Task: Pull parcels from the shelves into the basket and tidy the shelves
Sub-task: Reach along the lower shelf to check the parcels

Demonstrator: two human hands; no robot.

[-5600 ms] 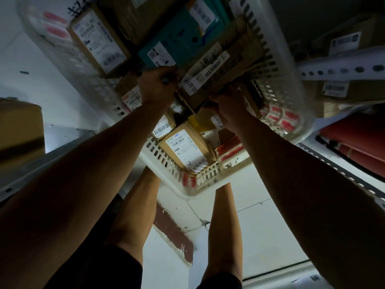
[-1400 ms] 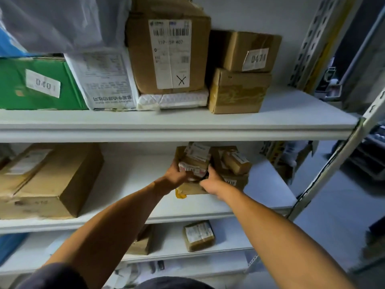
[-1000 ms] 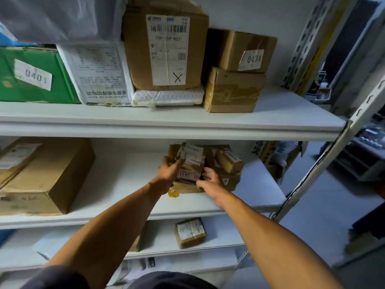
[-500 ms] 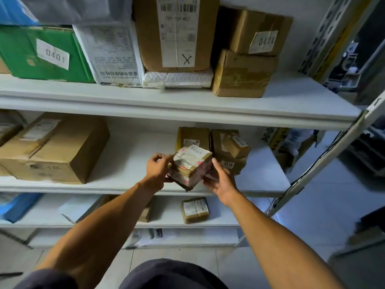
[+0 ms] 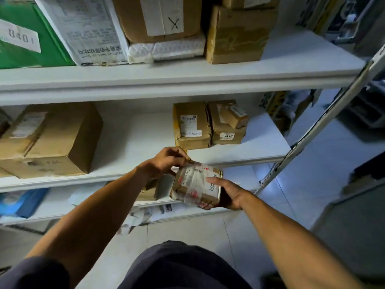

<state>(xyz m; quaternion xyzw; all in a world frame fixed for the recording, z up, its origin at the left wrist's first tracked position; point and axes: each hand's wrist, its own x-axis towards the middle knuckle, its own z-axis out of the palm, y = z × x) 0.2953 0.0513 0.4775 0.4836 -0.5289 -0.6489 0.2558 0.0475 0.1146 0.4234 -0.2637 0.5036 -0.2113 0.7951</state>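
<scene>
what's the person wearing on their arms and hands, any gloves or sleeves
No gloves: the left hand and right hand are bare, as are both forearms. A dark short sleeve shows at the left upper arm. No watch, rings or markings are visible.

both hands hold a taped parcel point(image 5: 195, 185) clear of the middle shelf point(image 5: 239, 157): left hand point(image 5: 166, 161) pinches its top corner, right hand point(image 5: 228, 193) cups underneath.
</scene>
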